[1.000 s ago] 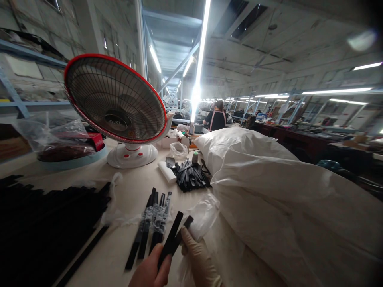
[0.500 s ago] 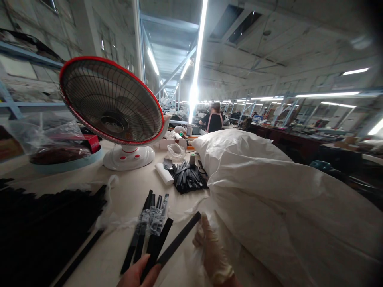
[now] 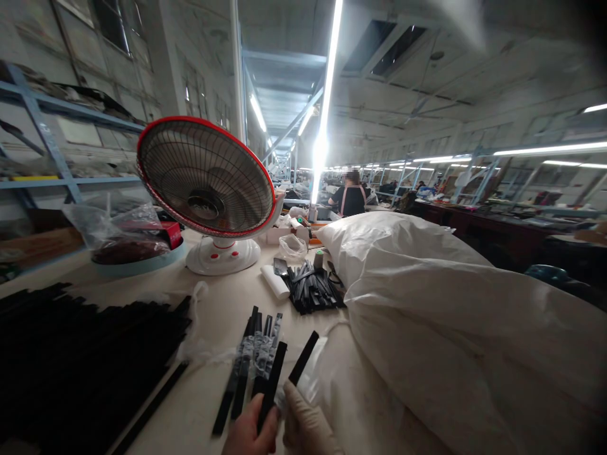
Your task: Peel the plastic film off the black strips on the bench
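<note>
My left hand (image 3: 251, 433), bare, grips a long black strip (image 3: 270, 385) near its lower end at the bottom of the view. My right hand (image 3: 306, 426), in a pale glove, pinches a second black strip (image 3: 303, 357) together with a clear plastic sleeve (image 3: 310, 379). Just left of them, several black strips in clear wrappers (image 3: 249, 360) lie side by side on the beige table (image 3: 213, 309). Both wrists are cut off by the frame edge.
A big pile of black strips (image 3: 80, 360) fills the table's left. A large white sack (image 3: 450, 316) lies on the right. Farther back stand a red-rimmed fan (image 3: 206, 180), a small heap of black pieces (image 3: 313, 291) and a bagged tray (image 3: 123, 240). A person (image 3: 351, 196) works in the distance.
My right hand came back from the white sack side to the strips and now pinches one with a clear sleeve. The two strips stand closer together and more upright.
</note>
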The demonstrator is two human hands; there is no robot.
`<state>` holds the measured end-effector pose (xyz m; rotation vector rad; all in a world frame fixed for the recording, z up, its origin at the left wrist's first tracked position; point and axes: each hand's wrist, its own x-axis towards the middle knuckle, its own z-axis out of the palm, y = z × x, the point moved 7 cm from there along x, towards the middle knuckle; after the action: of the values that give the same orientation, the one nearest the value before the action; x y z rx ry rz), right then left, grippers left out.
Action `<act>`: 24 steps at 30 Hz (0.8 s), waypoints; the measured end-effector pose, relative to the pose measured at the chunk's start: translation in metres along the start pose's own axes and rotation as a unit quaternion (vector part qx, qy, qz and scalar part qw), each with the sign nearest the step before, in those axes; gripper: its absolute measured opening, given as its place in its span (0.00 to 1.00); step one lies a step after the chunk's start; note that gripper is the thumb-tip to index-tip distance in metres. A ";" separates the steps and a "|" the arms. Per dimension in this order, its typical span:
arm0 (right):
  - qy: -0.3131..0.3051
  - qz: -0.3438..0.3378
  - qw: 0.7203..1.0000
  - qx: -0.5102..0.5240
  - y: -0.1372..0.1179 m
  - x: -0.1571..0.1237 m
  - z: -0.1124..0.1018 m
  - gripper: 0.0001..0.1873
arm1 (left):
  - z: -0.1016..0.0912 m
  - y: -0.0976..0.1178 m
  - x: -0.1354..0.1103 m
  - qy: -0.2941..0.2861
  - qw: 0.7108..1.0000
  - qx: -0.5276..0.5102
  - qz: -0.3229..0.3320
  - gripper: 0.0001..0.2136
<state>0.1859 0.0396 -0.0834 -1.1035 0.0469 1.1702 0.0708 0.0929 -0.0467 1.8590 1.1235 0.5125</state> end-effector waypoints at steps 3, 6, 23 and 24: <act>0.009 -0.065 0.998 0.006 -0.021 0.002 -0.006 0.22 | -0.024 -0.003 0.020 0.037 0.997 0.062 -0.014 0.17; -0.030 -0.027 0.998 0.055 -0.038 0.000 -0.009 0.18 | -0.048 -0.010 0.041 0.065 0.993 0.091 -0.022 0.15; -0.112 -0.022 0.993 0.044 -0.027 -0.026 0.015 0.15 | 0.012 0.038 0.003 -0.102 0.994 -0.037 0.031 0.14; -0.097 -0.036 0.994 0.026 -0.027 -0.025 0.010 0.14 | 0.013 0.037 0.004 -0.098 0.993 -0.052 0.030 0.14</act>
<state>0.1902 0.0300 -0.0462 -0.9350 -0.1121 1.1993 0.1008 0.0825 -0.0229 1.8147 0.8969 0.4055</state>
